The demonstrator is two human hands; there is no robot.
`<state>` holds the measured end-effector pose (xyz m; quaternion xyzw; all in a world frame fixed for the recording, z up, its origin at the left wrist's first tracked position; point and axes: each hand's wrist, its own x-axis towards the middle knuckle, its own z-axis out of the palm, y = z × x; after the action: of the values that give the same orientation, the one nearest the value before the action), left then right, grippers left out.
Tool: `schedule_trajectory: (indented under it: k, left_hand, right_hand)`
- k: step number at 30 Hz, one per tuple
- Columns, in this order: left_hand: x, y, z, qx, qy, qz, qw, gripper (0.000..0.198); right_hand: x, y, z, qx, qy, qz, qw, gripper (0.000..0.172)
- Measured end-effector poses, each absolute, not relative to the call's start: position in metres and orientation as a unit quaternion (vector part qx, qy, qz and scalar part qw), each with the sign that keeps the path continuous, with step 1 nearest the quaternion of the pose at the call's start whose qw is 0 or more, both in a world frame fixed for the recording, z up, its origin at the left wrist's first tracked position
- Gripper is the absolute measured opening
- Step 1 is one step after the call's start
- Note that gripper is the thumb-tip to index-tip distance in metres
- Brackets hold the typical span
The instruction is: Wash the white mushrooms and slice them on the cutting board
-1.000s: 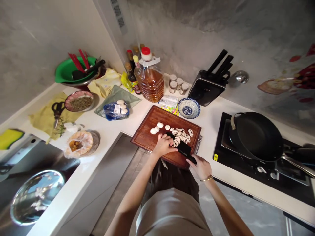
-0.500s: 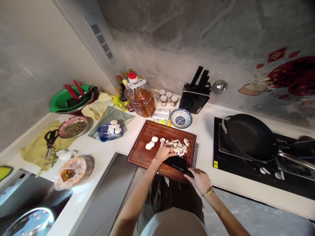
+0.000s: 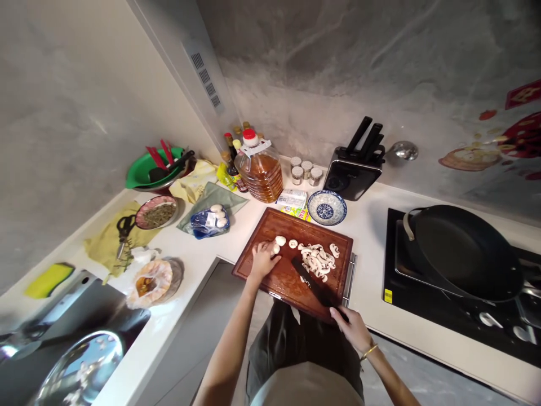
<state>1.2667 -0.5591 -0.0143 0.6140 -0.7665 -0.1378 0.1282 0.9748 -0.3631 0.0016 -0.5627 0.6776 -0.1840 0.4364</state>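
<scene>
1. The left hand (image 3: 262, 260) sits on the left part of the cutting board (image 3: 270, 279), fingers curled over a whole mushroom (image 3: 275, 248). The grip looks loosely closed on it, though the fingertips are mostly hidden.
2. Another whole mushroom (image 3: 280, 241) lies just beside that hand, toward the back of the board.
3. The right hand (image 3: 354, 329) is wrapped tight round the handle of a black knife (image 3: 310, 279) at the board's near right corner. The blade runs up and left across the wood, pointing at the slices.
4. The sliced mushrooms (image 3: 318, 258) are piled mid-board, right of the left hand and touching the blade's far end, as far as one can tell.
5. Behind the board: a blue-patterned bowl (image 3: 327, 207), an oil jug (image 3: 260, 172) and a knife block (image 3: 353, 172).
6. A black pan (image 3: 462, 252) is on the stove (image 3: 443, 307) to the right.
7. Left along the counter there's a blue tray of mushrooms (image 3: 209, 221), scissors (image 3: 124, 232) on a yellow cloth (image 3: 101, 252), and a green bowl (image 3: 146, 171).
</scene>
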Motion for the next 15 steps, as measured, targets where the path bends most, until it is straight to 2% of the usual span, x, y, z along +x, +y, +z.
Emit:
schedule_trajectory:
  k: [5,10,15]
  left_hand:
    - [1.253,-0.553,-0.01,0.605,-0.778,-0.084,0.148,0.034]
    - [1.229,-0.509,-0.007,0.58,-0.775,-0.153,0.201,0.035]
    - [1.205,-0.47,-0.021,0.592,-0.768,-0.173,0.174,0.04]
  right_hand:
    - [0.971,-0.366,-0.006,-0.519,0.687,-0.214,0.461,0.043]
    - [0.979,-0.37,-0.01,-0.39,0.675,-0.264,0.569,0.049]
    - [0.991,-0.377,-0.005,-0.321,0.664,-0.336,0.586,0.052]
